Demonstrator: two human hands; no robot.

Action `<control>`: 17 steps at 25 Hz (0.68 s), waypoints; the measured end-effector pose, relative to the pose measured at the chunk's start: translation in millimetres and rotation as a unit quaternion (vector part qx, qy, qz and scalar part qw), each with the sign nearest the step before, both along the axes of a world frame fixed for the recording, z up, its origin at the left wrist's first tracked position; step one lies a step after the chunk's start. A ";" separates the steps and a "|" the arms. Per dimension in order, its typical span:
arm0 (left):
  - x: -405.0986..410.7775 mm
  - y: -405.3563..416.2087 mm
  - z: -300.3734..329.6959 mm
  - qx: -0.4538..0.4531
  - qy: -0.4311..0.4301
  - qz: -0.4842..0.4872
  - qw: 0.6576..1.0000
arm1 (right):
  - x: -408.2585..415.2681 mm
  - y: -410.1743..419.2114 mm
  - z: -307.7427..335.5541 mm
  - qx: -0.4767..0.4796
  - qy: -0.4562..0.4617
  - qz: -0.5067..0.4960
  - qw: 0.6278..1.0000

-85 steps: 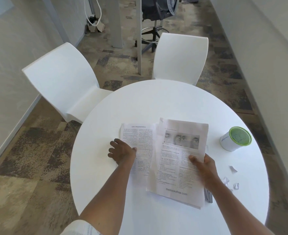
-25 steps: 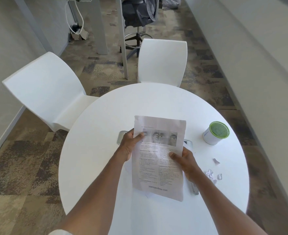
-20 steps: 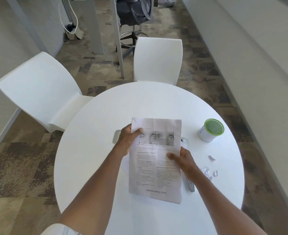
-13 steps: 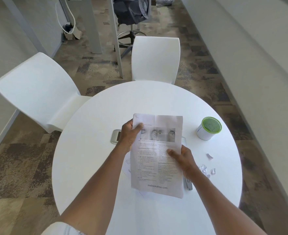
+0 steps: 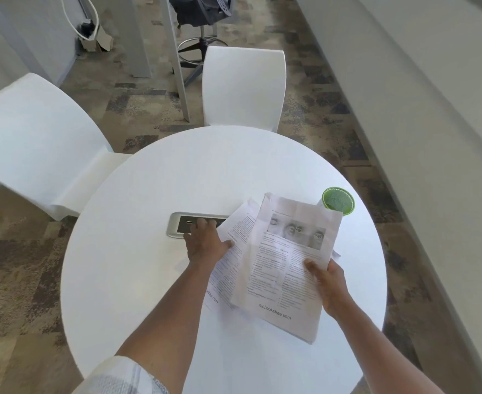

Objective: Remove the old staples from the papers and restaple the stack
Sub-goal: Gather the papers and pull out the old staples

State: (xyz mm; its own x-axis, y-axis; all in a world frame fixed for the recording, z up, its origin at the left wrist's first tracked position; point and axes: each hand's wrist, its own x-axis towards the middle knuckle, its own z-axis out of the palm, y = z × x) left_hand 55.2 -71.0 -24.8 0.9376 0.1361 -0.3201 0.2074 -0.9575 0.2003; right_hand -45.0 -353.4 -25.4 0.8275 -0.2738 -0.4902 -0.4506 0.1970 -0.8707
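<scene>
From the head view, a printed top sheet, long axis running away from the viewer and tilted right, is pinched at its right edge by the right hand above a round white table. A second thin, flat sheet angled beneath it is gripped by the left hand, thumb on top

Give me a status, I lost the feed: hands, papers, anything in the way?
Left hand grips the lower sheets. Right hand pinches the top sheet, splayed apart. Green-lidded cup just behind the papers; stapler not visible.
</scene>
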 end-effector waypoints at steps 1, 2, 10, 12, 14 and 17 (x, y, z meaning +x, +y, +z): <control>-1.2 -3.0 -0.2 0.036 -0.001 -0.010 0.999 | -0.5 1.2 -1.0 0.002 0.001 0.000 1.000; -1.8 -5.0 -1.2 0.064 -0.001 -0.023 0.998 | -0.5 2.3 -2.1 0.003 0.004 0.000 1.000; 6.8 3.7 -4.7 -0.009 0.038 0.025 0.999 | 5.7 10.0 -7.6 0.007 0.023 0.000 1.000; 8.3 11.9 -6.6 -0.092 0.021 0.055 0.994 | 7.5 13.4 -7.3 0.016 0.023 0.001 1.000; 9.2 22.1 -7.8 -0.244 0.041 0.079 0.966 | 10.1 19.5 -5.5 0.027 0.023 0.007 0.999; 7.0 36.7 -2.6 -0.468 0.135 0.122 0.865 | 14.8 33.8 -1.6 0.027 0.031 0.023 0.999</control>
